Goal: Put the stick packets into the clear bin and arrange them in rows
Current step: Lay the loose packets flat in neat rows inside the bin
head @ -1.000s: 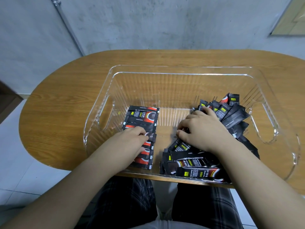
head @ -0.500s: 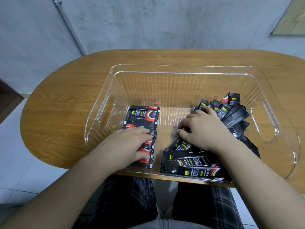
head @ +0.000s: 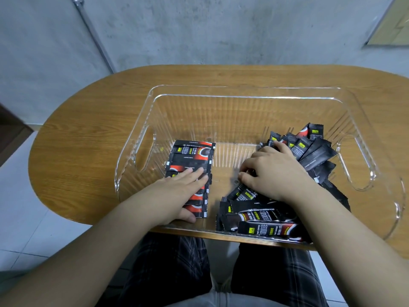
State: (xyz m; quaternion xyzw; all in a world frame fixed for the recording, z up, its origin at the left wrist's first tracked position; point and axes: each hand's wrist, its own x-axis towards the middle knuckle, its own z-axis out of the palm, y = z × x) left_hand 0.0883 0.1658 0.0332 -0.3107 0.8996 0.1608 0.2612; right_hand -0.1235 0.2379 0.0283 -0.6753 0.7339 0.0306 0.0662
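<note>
Change since earlier frames: the left hand has flattened; its fingers, curled a second ago over the row, now lie extended further across it. The right hand remains on the loose pile in nearly the same place.
Left fingers: straight and close together, laid flat on top of the packets; the thumb rests at the near end of the row, beside the lowest packet.
Right fingers: curled, tips dug into the loose packets; which packet they clamp cannot be told, since the fingertips are hidden among them.
Left row: a neat row of black-and-red stick packets, lying flat side by side on the bin floor in the left half, running from the far side toward the near wall. The left hand covers its middle and near part.
Loose pile: an unsorted heap of black stick packets with yellow labels fills the right half of the bin, some lying flat near the front wall, others leaning against the right end.
Bin: a clear ribbed plastic bin with cut-out handles, holding all visible packets; a bare strip of floor separates the row from the heap.
Support: the bin stands on an oval wooden table.
Surroundings: grey concrete wall behind; plaid trousers below the table edge.
</note>
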